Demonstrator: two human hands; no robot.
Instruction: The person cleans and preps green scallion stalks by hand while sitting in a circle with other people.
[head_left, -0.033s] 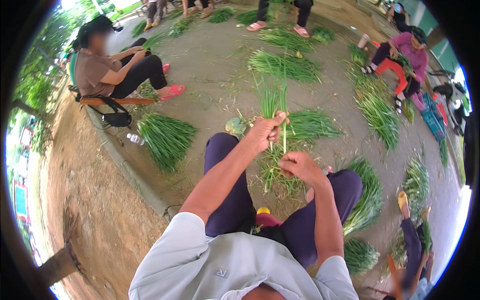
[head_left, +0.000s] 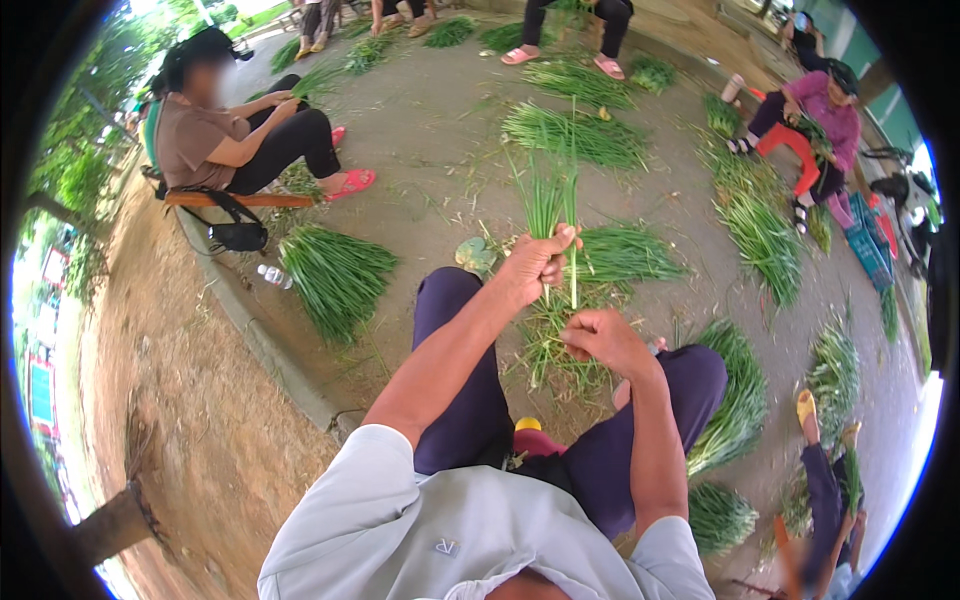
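Note:
My left hand (head_left: 536, 264) is closed round a thin bunch of chives (head_left: 542, 200), the green leaves fanning up and away from me. One stalk (head_left: 574, 280) stands slightly apart on the right side of this grip, its pale lower end pointing toward me. Just below that end, my right hand (head_left: 607, 341) has its fingers curled in a pinch. Whether anything is between those fingers cannot be made out. Under both hands lies a heap of trimmings (head_left: 555, 350), and beyond my left hand a larger pile of chives (head_left: 625, 252) rests on the ground.
More bundles of chives lie at left (head_left: 335, 280), right (head_left: 730, 400) and far ahead (head_left: 580, 135). A clear plastic bottle (head_left: 273, 276) lies near the kerb (head_left: 270, 360). Several people sit around, one on a bench (head_left: 240, 199) at left. A blue crate (head_left: 868, 255) is at far right.
My right hand has drawn slightly toward me, away from the pale stalk end. My left hand keeps its grip on the chives. The whole view has shifted slightly.

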